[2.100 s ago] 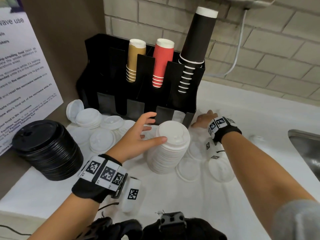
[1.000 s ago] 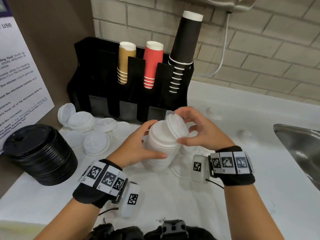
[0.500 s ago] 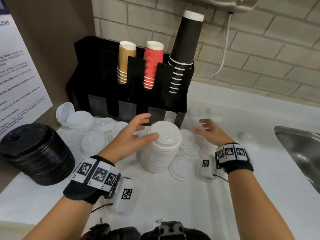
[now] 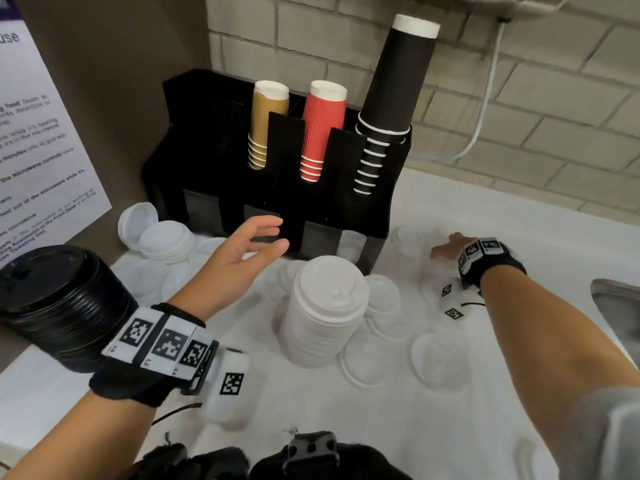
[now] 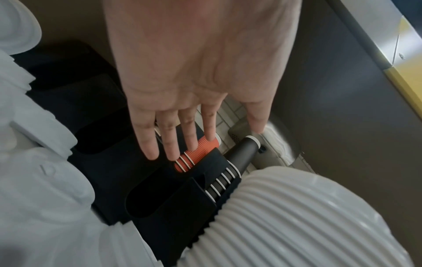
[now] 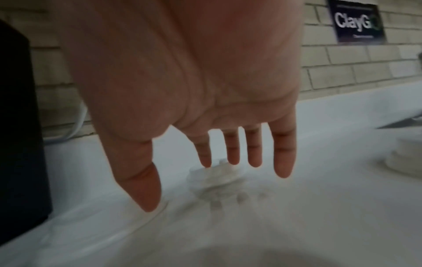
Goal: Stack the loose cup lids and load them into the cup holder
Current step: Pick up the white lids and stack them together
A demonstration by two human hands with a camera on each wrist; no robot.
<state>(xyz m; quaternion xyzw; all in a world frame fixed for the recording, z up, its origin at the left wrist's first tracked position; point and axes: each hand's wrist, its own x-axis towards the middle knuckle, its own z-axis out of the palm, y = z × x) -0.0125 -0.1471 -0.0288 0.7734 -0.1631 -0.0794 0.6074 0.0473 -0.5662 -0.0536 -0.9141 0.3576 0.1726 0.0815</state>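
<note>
The left hand point(image 4: 239, 258) is held open and empty above the counter, fingers extended toward the front slots of the cup holder point(image 4: 277, 188); half a second earlier it was steadying the white lid stack point(image 4: 325, 306), from which it has now been withdrawn. The right hand point(image 4: 448, 245) is likewise released, its fingers point(image 6: 233, 153) spread straight and lowered over a loose lid point(image 6: 214, 177) on the counter to the right of the holder (contact cannot be confirmed from the blurred right wrist view). One second earlier a lid was being seated on the stack by this hand; that lid is now in place, and the stack stands unsupported just in front of the holder's right end. Further loose lids point(image 4: 377, 296) are seen touching and beside the stack, with others point(image 4: 166, 239) lying at the holder's left end, near a black lid stack point(image 4: 59, 303). The stacking step is therefore judged unfinished: another lid is apparently being fetched, and no loading into the holder is yet indicated.
</note>
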